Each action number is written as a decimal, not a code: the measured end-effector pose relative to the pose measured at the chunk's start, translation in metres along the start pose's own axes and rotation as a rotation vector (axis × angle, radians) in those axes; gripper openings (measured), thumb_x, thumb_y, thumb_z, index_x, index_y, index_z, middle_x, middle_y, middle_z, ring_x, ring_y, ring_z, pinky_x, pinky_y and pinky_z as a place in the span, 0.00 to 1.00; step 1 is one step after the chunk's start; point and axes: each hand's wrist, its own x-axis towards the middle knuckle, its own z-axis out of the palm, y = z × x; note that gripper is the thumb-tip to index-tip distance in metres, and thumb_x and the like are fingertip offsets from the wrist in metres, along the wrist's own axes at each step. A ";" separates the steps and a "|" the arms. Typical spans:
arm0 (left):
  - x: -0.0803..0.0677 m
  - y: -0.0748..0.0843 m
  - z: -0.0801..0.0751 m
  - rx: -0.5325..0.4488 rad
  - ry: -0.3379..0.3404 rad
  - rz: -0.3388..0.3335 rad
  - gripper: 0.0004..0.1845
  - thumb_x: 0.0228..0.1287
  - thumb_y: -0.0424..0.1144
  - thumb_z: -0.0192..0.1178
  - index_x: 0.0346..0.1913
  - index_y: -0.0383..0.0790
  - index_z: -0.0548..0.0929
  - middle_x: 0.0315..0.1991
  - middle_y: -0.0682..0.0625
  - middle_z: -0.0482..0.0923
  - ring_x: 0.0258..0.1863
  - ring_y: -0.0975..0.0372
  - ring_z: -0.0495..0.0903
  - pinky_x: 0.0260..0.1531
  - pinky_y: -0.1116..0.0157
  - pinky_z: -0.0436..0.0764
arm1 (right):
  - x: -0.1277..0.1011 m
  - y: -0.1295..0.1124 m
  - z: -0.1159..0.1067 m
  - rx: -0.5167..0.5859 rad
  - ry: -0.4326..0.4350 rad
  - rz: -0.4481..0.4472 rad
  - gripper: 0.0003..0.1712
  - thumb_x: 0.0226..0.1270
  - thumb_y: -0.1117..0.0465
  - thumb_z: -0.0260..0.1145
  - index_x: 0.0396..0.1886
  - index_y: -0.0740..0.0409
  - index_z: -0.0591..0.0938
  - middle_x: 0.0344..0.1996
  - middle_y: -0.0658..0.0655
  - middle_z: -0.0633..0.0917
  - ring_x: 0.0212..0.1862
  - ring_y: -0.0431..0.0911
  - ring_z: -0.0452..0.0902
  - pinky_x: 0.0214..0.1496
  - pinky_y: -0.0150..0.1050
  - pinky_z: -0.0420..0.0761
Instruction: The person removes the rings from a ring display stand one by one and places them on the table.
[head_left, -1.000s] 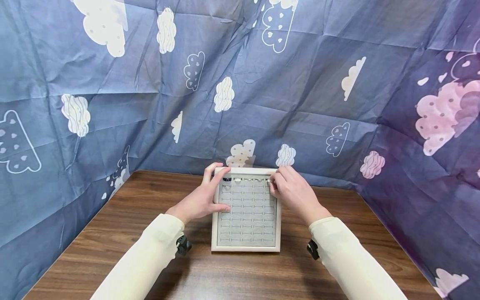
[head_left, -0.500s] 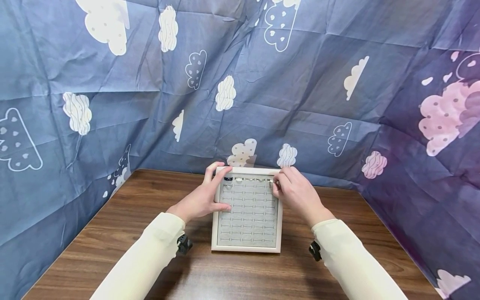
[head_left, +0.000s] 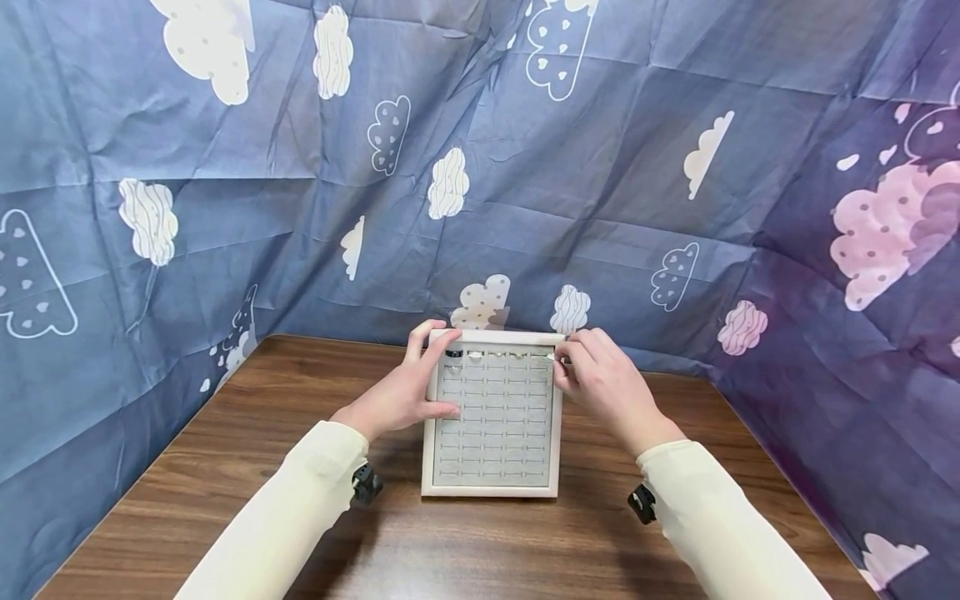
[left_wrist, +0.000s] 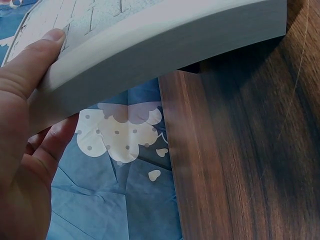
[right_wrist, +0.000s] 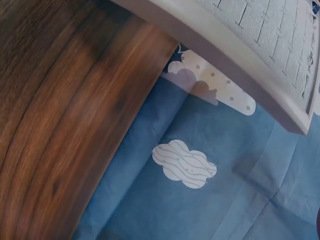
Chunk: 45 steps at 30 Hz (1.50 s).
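From the head camera, a pale ring tray (head_left: 491,492) stands tilted between the two hands, its long axis running away from the person and its lower edge seemingly resting on the wooden surface (head_left: 510,550). The left hand (head_left: 401,396) grips the tray's left side, thumb on the padded face and fingers at the upper corner. The right hand (head_left: 603,379) is at the upper right corner, fingers curled in, seemingly pinching a small pale ring (head_left: 551,357) (too small to make out its shape). That ring sits level with the top row, just beside its right end, so the nearest slot lies directly to the left of the right fingers; the slots run crosswise to the tray's length. The right hand is clearly the nearer one. Farther left in that row are a dark ring (head_left: 453,354) and three pale rings (head_left: 475,355).

From the left wrist, the thumb presses on the tray's face while other fingers bend behind it; the raised end tips up toward that hand.

From the right wrist, the tray's rim crosses the upper right, above patterned cloth (right_wrist: 240,165); the right fingers' grip cannot be told here.
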 end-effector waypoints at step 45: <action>0.000 0.003 0.000 0.002 -0.001 -0.006 0.59 0.59 0.44 0.83 0.85 0.51 0.53 0.83 0.43 0.39 0.53 0.51 0.84 0.59 0.55 0.84 | -0.090 0.037 -0.019 -0.113 -0.119 0.070 0.07 0.67 0.63 0.63 0.33 0.63 0.83 0.30 0.56 0.81 0.33 0.56 0.77 0.35 0.51 0.74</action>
